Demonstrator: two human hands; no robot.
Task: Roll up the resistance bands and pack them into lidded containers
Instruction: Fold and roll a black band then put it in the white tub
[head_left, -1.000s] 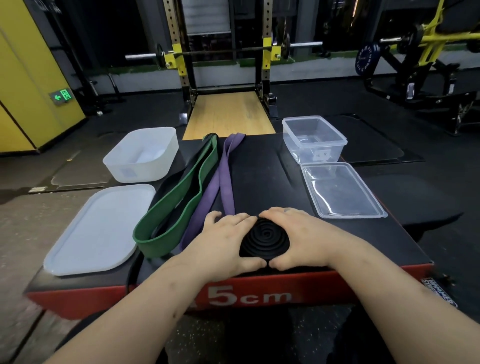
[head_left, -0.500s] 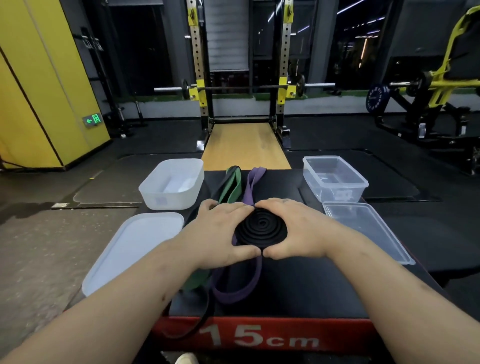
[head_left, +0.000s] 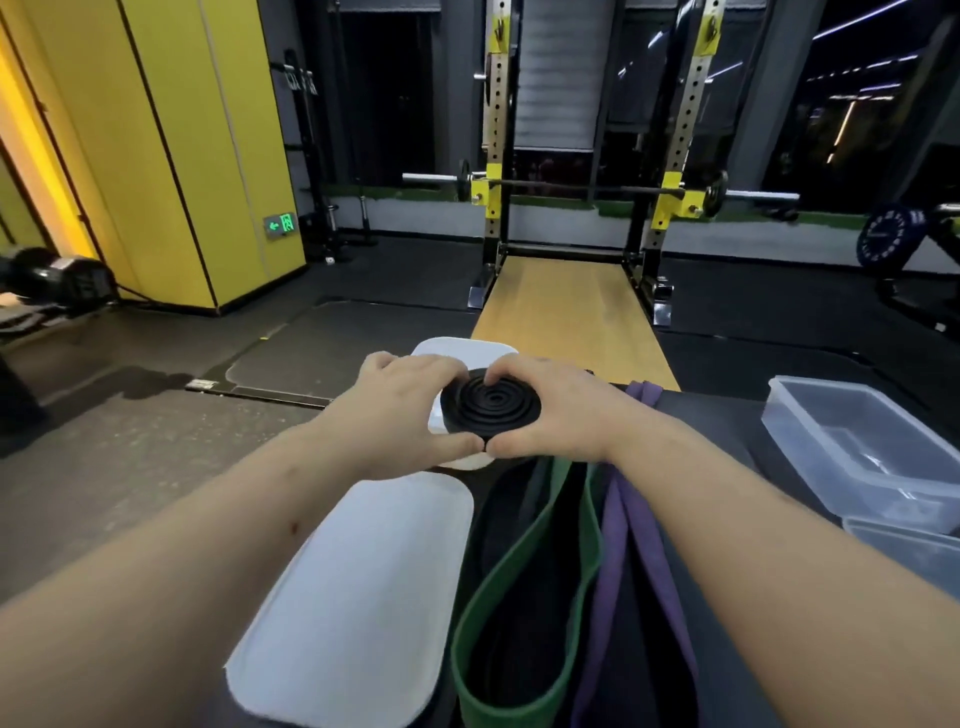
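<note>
A black resistance band rolled into a tight coil (head_left: 491, 406) is held between both hands above the white container (head_left: 467, 349), which they mostly hide. My left hand (head_left: 397, 413) grips the coil's left side and my right hand (head_left: 558, 410) grips its right side, thumbs meeting at the near edge. The white lid (head_left: 358, 587) lies flat near me on the black platform. A green band (head_left: 524, 566) and a purple band (head_left: 628, 530) lie unrolled to its right.
A clear plastic container (head_left: 857, 452) stands at the right with its clear lid (head_left: 914, 551) in front of it. Beyond the platform are a squat rack with a barbell (head_left: 597, 187), a wooden lifting strip (head_left: 566, 317) and a yellow wall (head_left: 171, 145).
Both hands lifted the rolled black band off the platform's near edge and carried it forward and left, over the white container. The view tilted up and shifted left.
</note>
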